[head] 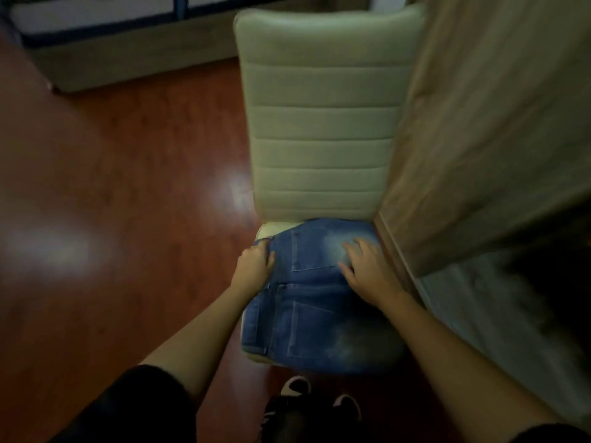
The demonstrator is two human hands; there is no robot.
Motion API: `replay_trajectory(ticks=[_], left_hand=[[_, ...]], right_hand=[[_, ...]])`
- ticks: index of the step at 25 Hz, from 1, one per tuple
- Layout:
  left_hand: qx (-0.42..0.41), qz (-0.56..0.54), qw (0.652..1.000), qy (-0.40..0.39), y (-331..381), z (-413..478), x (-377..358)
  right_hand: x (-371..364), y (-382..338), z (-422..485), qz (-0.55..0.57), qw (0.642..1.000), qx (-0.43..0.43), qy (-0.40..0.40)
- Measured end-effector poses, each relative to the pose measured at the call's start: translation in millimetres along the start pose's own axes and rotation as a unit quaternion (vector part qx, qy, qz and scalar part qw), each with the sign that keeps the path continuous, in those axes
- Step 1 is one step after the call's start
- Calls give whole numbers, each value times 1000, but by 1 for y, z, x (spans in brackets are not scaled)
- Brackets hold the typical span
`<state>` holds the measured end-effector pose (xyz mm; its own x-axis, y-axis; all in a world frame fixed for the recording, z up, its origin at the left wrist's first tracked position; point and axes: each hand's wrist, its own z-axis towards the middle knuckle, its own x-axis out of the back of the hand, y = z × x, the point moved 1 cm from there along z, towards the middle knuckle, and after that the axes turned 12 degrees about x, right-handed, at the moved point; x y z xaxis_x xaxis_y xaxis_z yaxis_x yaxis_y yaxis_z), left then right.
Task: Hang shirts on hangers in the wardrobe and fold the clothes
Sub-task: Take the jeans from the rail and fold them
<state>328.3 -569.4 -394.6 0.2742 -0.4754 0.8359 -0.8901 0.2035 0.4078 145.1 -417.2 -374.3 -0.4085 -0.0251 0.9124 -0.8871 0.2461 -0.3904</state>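
Observation:
Folded blue jeans [313, 308] lie on the seat of a cream padded chair [323, 123], back pockets facing up. My left hand [254, 262] curls over the jeans' left edge near the far corner and grips the denim. My right hand [367, 266] lies flat on the far right part of the jeans, fingers spread and pressing down. Both forearms reach in from below. No shirts or hangers show in this view.
A light wooden wardrobe panel [479, 139] stands close against the chair's right side. Glossy reddish wooden floor [112, 219] spreads to the left. A bed base [128, 59] sits at the far back left. My dark shoes [316, 401] are just below the chair.

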Motion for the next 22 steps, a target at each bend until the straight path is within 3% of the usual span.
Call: replay_trajectory(ticks=[4, 7, 11, 14, 16, 20, 22], left_hand=[[72, -16, 997, -25, -55, 36, -54], [91, -36, 995, -21, -75, 81, -78], [115, -76, 989, -49, -83, 123, -100], [154, -133, 977, -65, -84, 135, -107], [172, -181, 965, -75, -84, 140, -104], [157, -230, 957, -85, -80, 140, -87], [130, -235, 961, -70, -74, 132, -72]], right_hand=[[-105, -9, 15, 26, 997, 72, -33], [-180, -29, 18, 48, 984, 169, -21], [-246, -65, 12, 24, 974, 223, 0], [-272, -82, 3, -3, 975, 206, -80], [-280, -86, -1, -29, 979, 180, -93], [-270, -90, -4, 15, 975, 219, -30], [-243, -92, -10, 120, 984, 134, 5]])
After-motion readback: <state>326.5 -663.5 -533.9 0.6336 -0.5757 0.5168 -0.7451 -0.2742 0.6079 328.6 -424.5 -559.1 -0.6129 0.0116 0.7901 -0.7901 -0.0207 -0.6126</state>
